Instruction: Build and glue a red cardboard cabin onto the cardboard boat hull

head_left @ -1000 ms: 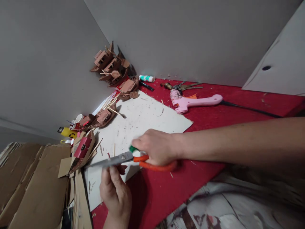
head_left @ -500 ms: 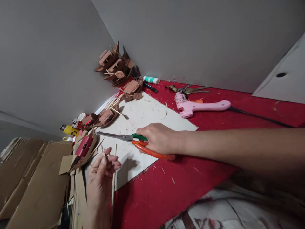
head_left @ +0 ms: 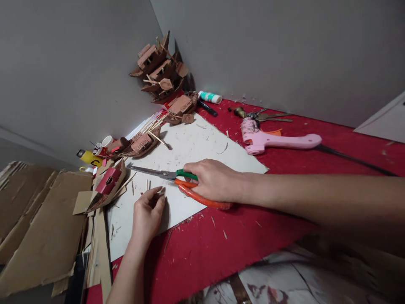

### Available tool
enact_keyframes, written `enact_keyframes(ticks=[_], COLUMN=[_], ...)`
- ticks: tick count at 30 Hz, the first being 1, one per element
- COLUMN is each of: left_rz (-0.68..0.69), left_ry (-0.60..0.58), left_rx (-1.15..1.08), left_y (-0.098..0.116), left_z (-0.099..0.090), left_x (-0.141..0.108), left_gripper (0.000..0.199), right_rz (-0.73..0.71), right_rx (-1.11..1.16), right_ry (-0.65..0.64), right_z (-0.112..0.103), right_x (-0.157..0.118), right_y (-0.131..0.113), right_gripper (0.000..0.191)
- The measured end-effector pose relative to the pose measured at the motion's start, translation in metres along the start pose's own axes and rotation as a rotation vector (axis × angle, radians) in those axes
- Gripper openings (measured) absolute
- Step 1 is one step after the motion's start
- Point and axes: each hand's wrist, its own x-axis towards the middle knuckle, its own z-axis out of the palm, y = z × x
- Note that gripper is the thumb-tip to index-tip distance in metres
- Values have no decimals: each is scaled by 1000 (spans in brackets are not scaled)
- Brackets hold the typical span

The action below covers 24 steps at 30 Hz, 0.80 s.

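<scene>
My right hand (head_left: 213, 179) grips a pair of scissors (head_left: 166, 174) with one green and one orange handle. The long blades point left over a white sheet (head_left: 186, 147), their tips near a cardboard model boat (head_left: 109, 181) with a dark red cabin. Just below the blades, my left hand (head_left: 148, 211) is low over the sheet with thumb and forefinger brought together. A small pale bit seems to sit at its fingertips, too small to name. Short thin stick pieces (head_left: 148, 185) lie on the sheet between the left hand and the blades.
More brown model boats (head_left: 141, 143) line the left side, some stacked in the corner (head_left: 158, 71). A pink glue gun (head_left: 284, 141) with a black cord lies on the red cloth (head_left: 196, 240). Cardboard sheets (head_left: 47, 228), a yellow bottle (head_left: 89, 157) and a glue tube (head_left: 210, 97) are around.
My left hand has lowered to the sheet and shifted right, its fingers now pointing right. The long thin stick beside it is out of sight. The scissors stay in my right hand.
</scene>
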Motion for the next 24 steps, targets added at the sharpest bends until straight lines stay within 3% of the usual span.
enact_keyframes(ticks=[3,6,9,13,17,21,24], left_rz=[-4,-2,-15,-30,-46,-68,-98], left_ry=[33,143,118,8,5,16,-57], left_rx=[-8,91,186,240,234,116,-25], left_y=[4,2,-5,-12,-15,-13,-8], left_z=[-13,-34,-47,-42,-36,-39,-39], left_x=[-1,0,3,7,8,3,-3], left_gripper=[37,30,23,18,15,19,27], right_rz=[-2,0,9,0,4,-4,-23], right_rx=[6,34,76,73,68,93,109], right_ry=[6,6,-2,6,7,14,28], right_z=[0,0,0,1,2,1,1], right_x=[-1,-1,0,0,1,1,1], right_y=[0,0,1,3,3,3,3], right_gripper=[35,36,31,29,25,22,21])
